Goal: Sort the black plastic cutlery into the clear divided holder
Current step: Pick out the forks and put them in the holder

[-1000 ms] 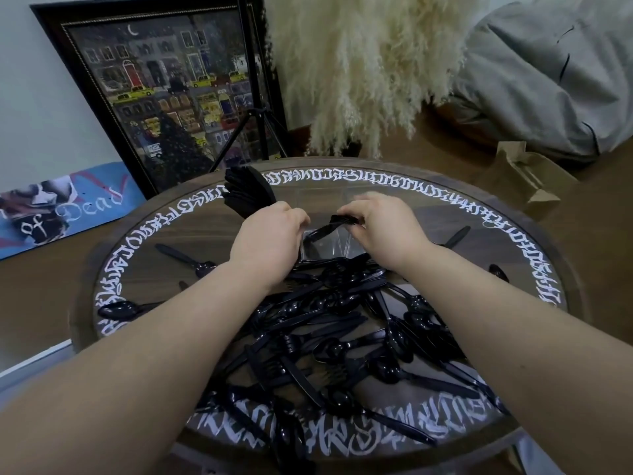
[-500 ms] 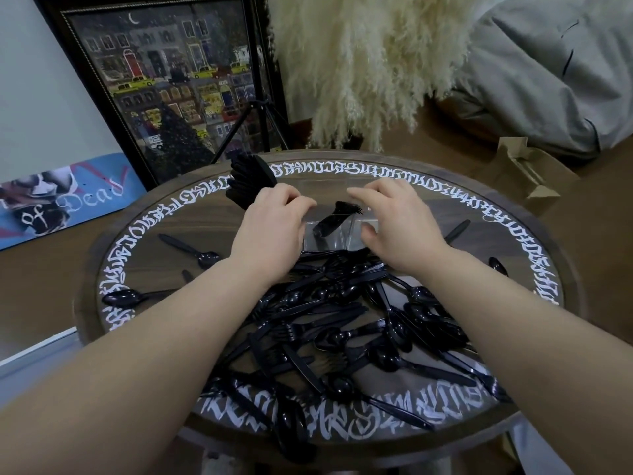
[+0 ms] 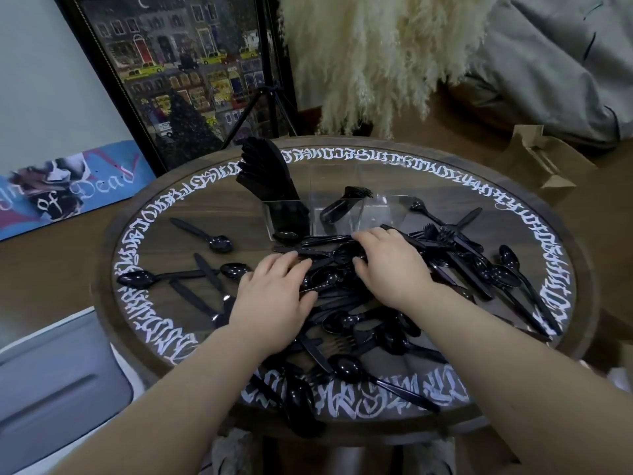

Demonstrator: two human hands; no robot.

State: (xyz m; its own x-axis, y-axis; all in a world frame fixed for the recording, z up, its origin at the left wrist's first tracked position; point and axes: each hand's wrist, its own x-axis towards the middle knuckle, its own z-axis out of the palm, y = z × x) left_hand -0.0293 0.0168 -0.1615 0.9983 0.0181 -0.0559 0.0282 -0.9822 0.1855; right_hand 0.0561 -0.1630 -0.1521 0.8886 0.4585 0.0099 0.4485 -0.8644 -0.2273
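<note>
Looking down at mid-frame, we see both hands on the heap of loose black plastic cutlery (image 3: 346,303) spread over the round dark wooden tabletop (image 3: 178,214) with white lettering round its rim. Left hand (image 3: 274,296) lies flat on the pile just left of centre, fingers (image 3: 286,264) fairly straight and loosely spread, pressing on the pieces and gripping none we can make out. Right hand (image 3: 390,265) sits beside it to the right, fingers (image 3: 363,236) bent down into the heap; whether they pinch a piece we cannot tell. Above the hands, at upper centre, stands the clear divided plastic holder (image 3: 329,214): its left compartment carries a tall bundle of black knives (image 3: 270,176), its middle one a leaning bunch of black forks (image 3: 346,204). Off to the left lie separate black spoons (image 3: 205,234).
</note>
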